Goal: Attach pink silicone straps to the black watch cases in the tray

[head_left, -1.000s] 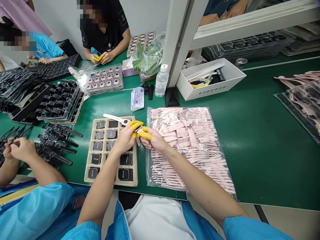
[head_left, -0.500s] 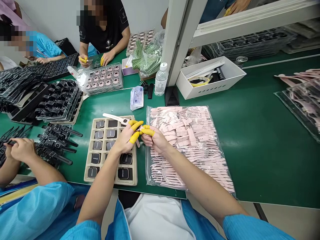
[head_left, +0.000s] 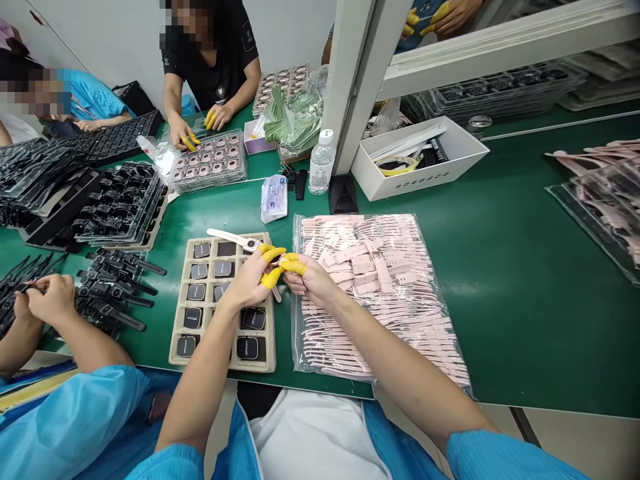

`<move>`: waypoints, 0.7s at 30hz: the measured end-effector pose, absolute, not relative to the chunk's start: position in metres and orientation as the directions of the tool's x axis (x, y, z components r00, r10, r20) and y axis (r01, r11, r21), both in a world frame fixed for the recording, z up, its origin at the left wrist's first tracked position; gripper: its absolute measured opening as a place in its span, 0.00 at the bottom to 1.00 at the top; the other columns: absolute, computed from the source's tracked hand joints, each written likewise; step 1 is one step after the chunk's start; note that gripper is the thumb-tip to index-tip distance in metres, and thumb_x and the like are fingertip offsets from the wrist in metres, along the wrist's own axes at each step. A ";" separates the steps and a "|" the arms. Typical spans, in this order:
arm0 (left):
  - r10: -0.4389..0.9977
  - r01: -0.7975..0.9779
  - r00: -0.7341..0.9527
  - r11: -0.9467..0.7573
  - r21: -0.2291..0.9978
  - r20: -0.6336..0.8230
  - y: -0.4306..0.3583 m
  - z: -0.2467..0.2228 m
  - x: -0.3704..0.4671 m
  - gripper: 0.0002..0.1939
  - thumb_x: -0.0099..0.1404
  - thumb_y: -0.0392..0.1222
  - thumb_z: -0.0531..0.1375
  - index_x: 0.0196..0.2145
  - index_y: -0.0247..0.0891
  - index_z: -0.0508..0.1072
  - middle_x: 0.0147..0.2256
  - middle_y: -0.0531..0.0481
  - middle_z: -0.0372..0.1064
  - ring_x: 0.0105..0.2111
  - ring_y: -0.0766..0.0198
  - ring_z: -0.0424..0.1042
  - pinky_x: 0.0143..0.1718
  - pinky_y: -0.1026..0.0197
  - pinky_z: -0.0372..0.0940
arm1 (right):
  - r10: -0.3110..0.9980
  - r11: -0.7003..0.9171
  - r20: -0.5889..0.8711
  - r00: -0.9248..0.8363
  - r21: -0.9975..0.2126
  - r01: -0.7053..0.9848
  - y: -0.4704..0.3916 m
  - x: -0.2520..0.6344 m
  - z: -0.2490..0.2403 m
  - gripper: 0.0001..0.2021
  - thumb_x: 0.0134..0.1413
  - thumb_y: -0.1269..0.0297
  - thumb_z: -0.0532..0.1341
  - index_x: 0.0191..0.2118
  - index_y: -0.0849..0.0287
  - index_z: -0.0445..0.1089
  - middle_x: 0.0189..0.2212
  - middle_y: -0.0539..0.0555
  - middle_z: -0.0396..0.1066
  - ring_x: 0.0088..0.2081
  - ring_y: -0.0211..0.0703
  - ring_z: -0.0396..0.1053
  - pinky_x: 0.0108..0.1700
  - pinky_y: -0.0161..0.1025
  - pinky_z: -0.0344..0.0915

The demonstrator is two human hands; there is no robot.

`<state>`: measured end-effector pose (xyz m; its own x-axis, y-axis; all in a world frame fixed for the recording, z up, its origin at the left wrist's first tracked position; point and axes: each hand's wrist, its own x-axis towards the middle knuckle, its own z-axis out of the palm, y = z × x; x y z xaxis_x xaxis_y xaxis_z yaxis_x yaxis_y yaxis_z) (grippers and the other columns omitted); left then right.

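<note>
Between my two hands is a small watch, mostly hidden by yellow finger cots; the tip of a pink strap (head_left: 277, 294) hangs below it. My left hand (head_left: 251, 277) is closed round the watch, above the beige tray (head_left: 272, 353). From the right, my right hand (head_left: 311, 275) pinches at the same watch, beside a clear bag of pink watch straps (head_left: 340, 320). Several loose pink straps (head_left: 363, 263) lie on top of that bag. Dark square watch bodies (head_left: 194, 318) sit in the tray's compartments. A white-strapped watch (head_left: 233, 237) lies across the tray's far edge, near my left fingertips.
Behind stand a water bottle (head_left: 323, 163), a tissue pack (head_left: 275, 199) and a white box of tools (head_left: 425, 170). A co-worker's hands (head_left: 53, 297) handle black watches at left. Across the table, another person reaches over stacked trays (head_left: 213, 160). Bagged pink straps (head_left: 610, 200) lie far right.
My hands stay together on the watch, with slight finger shifts. Across the table, the person's hand has moved onto the stacked trays. The co-worker's hands at left have shifted slightly.
</note>
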<state>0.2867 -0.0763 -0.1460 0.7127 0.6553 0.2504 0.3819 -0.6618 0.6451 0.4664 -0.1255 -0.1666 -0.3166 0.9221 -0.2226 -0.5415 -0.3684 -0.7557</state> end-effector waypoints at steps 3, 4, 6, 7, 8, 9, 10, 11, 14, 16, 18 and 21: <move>0.645 0.382 0.713 -0.685 0.620 0.274 -0.074 -0.147 0.285 0.26 0.72 0.36 0.54 0.67 0.38 0.64 0.58 0.38 0.67 0.57 0.53 0.71 0.59 0.50 0.70 | 0.960 -0.234 -0.140 -0.242 -0.876 -0.422 -0.124 0.469 -0.166 0.19 0.55 0.45 0.67 0.37 0.54 0.64 0.16 0.40 0.58 0.16 0.33 0.49 0.19 0.33 0.48; 0.642 0.387 0.713 -0.697 0.604 0.284 -0.073 -0.146 0.284 0.27 0.72 0.35 0.53 0.67 0.38 0.63 0.59 0.37 0.68 0.57 0.53 0.71 0.60 0.50 0.69 | 0.974 -0.171 -0.105 -0.201 -0.923 -0.346 -0.123 0.471 -0.166 0.19 0.57 0.44 0.66 0.38 0.54 0.65 0.17 0.41 0.61 0.17 0.34 0.52 0.20 0.33 0.51; 0.648 0.418 0.704 -0.709 0.568 0.291 -0.070 -0.140 0.280 0.28 0.72 0.34 0.52 0.68 0.38 0.62 0.58 0.38 0.69 0.59 0.53 0.71 0.61 0.49 0.68 | 0.991 -0.049 -0.029 -0.130 -0.987 -0.156 -0.123 0.476 -0.166 0.18 0.59 0.44 0.65 0.39 0.54 0.67 0.21 0.43 0.63 0.22 0.36 0.57 0.25 0.35 0.54; 0.665 0.450 0.688 -0.704 0.550 0.290 -0.068 -0.135 0.277 0.28 0.72 0.34 0.52 0.68 0.39 0.62 0.58 0.38 0.70 0.58 0.53 0.71 0.61 0.50 0.68 | 0.994 0.000 0.007 -0.113 -0.998 -0.063 -0.122 0.479 -0.167 0.17 0.61 0.45 0.64 0.39 0.55 0.68 0.23 0.44 0.63 0.24 0.37 0.58 0.28 0.35 0.55; 0.691 0.492 0.665 -0.691 0.530 0.283 -0.065 -0.128 0.274 0.28 0.71 0.34 0.52 0.68 0.39 0.62 0.58 0.39 0.71 0.57 0.54 0.72 0.60 0.50 0.69 | 0.993 0.041 0.039 -0.111 -0.999 0.017 -0.122 0.481 -0.167 0.16 0.62 0.46 0.63 0.39 0.55 0.70 0.24 0.45 0.64 0.25 0.38 0.59 0.30 0.36 0.55; 0.718 0.542 0.642 -0.673 0.504 0.268 -0.063 -0.120 0.269 0.29 0.71 0.34 0.53 0.68 0.39 0.62 0.56 0.40 0.72 0.56 0.54 0.73 0.59 0.51 0.70 | 0.990 0.074 0.063 -0.125 -0.994 0.083 -0.122 0.484 -0.168 0.16 0.64 0.46 0.62 0.40 0.55 0.71 0.25 0.45 0.64 0.27 0.38 0.59 0.31 0.37 0.55; 0.746 0.598 0.619 -0.650 0.469 0.245 -0.060 -0.111 0.264 0.28 0.71 0.34 0.53 0.68 0.40 0.63 0.55 0.41 0.74 0.53 0.54 0.75 0.57 0.51 0.71 | 0.986 0.098 0.078 -0.144 -0.986 0.136 -0.121 0.485 -0.169 0.15 0.65 0.47 0.61 0.40 0.54 0.71 0.26 0.46 0.65 0.27 0.39 0.60 0.32 0.37 0.54; 0.772 0.660 0.603 -0.625 0.417 0.203 -0.058 -0.102 0.260 0.28 0.70 0.35 0.53 0.67 0.40 0.65 0.53 0.41 0.75 0.51 0.53 0.76 0.54 0.52 0.72 | 0.983 0.118 0.089 -0.160 -0.976 0.180 -0.121 0.486 -0.170 0.15 0.66 0.47 0.60 0.40 0.54 0.72 0.25 0.47 0.65 0.27 0.40 0.60 0.32 0.37 0.53; 0.830 0.822 0.557 -0.555 0.125 0.021 -0.053 -0.075 0.248 0.20 0.68 0.34 0.55 0.55 0.38 0.75 0.46 0.40 0.78 0.45 0.49 0.77 0.46 0.52 0.73 | 0.978 0.181 0.136 -0.161 -0.935 0.306 -0.119 0.485 -0.173 0.17 0.66 0.47 0.60 0.32 0.54 0.70 0.22 0.48 0.62 0.24 0.39 0.55 0.30 0.38 0.47; 0.848 0.845 0.524 -0.529 -0.076 -0.076 -0.051 -0.062 0.241 0.16 0.66 0.33 0.55 0.46 0.38 0.79 0.43 0.39 0.79 0.43 0.46 0.77 0.44 0.51 0.72 | 0.969 0.230 0.178 -0.169 -0.900 0.371 -0.117 0.485 -0.173 0.19 0.65 0.48 0.62 0.27 0.54 0.67 0.19 0.47 0.58 0.22 0.39 0.51 0.30 0.38 0.44; 0.846 0.834 0.518 -0.533 -0.144 -0.127 -0.047 -0.055 0.233 0.16 0.66 0.33 0.55 0.45 0.38 0.80 0.44 0.39 0.79 0.43 0.46 0.78 0.44 0.52 0.71 | 0.955 0.279 0.206 -0.212 -0.862 0.423 -0.118 0.489 -0.168 0.17 0.63 0.49 0.64 0.28 0.54 0.69 0.20 0.48 0.60 0.22 0.40 0.53 0.29 0.38 0.46; 0.840 0.845 0.524 -0.534 -0.036 -0.144 -0.033 -0.051 0.217 0.18 0.68 0.36 0.54 0.50 0.41 0.79 0.48 0.42 0.80 0.45 0.48 0.78 0.46 0.55 0.70 | 0.945 0.311 0.197 -0.261 -0.794 0.522 -0.121 0.512 -0.155 0.14 0.60 0.48 0.67 0.39 0.53 0.75 0.30 0.54 0.72 0.30 0.47 0.66 0.33 0.41 0.57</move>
